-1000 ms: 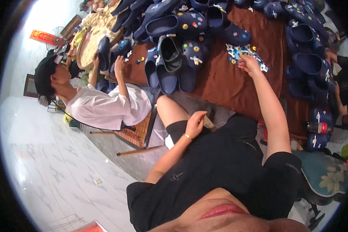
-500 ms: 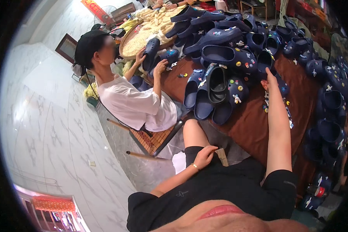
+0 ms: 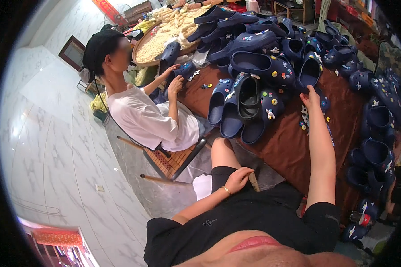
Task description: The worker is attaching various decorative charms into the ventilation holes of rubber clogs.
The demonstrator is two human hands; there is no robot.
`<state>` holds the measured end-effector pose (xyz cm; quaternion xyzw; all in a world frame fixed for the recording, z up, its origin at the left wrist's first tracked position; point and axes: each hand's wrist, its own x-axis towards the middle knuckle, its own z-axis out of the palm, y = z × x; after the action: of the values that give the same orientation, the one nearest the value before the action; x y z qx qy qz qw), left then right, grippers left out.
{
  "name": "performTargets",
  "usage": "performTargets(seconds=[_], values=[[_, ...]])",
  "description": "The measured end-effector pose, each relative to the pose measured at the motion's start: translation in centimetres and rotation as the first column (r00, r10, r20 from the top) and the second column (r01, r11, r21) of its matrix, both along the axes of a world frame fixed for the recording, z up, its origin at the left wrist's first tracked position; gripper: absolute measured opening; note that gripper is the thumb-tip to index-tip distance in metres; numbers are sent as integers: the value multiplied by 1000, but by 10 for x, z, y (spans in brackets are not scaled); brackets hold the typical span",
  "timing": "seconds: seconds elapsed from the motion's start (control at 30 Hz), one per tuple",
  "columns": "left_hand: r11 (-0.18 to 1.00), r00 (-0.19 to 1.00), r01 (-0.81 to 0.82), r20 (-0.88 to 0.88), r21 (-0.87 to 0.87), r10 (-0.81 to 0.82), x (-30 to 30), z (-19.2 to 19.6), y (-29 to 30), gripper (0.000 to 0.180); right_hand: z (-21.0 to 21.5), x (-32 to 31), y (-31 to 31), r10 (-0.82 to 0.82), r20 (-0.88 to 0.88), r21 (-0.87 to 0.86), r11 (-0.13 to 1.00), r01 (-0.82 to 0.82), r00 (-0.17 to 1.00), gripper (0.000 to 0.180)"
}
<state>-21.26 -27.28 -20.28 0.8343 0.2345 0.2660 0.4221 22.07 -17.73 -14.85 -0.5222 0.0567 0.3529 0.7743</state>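
Observation:
At the right of the heap, my right hand (image 3: 312,97) grips a navy clog (image 3: 309,72) by its near end, with the fingers partly hidden. Small colourful shoe charms (image 3: 304,119) lie on the brown cloth beside my wrist. My left hand (image 3: 237,180) rests on my thigh, fingers extended and holding nothing that I can see. Ahead of it stand several clogs, among them a black clog (image 3: 248,100) and a navy clog covered in charms (image 3: 272,105).
A brown cloth (image 3: 278,147) covers the table. More navy clogs (image 3: 378,152) line the right edge. At the left a seated co-worker (image 3: 149,111) handles a charm-covered clog (image 3: 185,70). Behind stands a round basket (image 3: 158,49) of pale kernels.
The clog in my right hand has tilted and shows more of its inside. The co-worker's hands have moved down from an upright clog to the one with charms. My left hand stays put.

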Motion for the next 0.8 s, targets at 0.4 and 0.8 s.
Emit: performTargets(seconds=[0.4, 0.8], values=[[984, 978, 180, -108, 2, -179, 7, -3, -12, 25, -25, -111, -183, 285, 340, -50, 957, -286, 896, 28], [969, 968, 248, -36, 17, -247, 15, 1, -20, 24, -97, -157, -278, 500, 201, -134, 866, -482, 843, 23]])
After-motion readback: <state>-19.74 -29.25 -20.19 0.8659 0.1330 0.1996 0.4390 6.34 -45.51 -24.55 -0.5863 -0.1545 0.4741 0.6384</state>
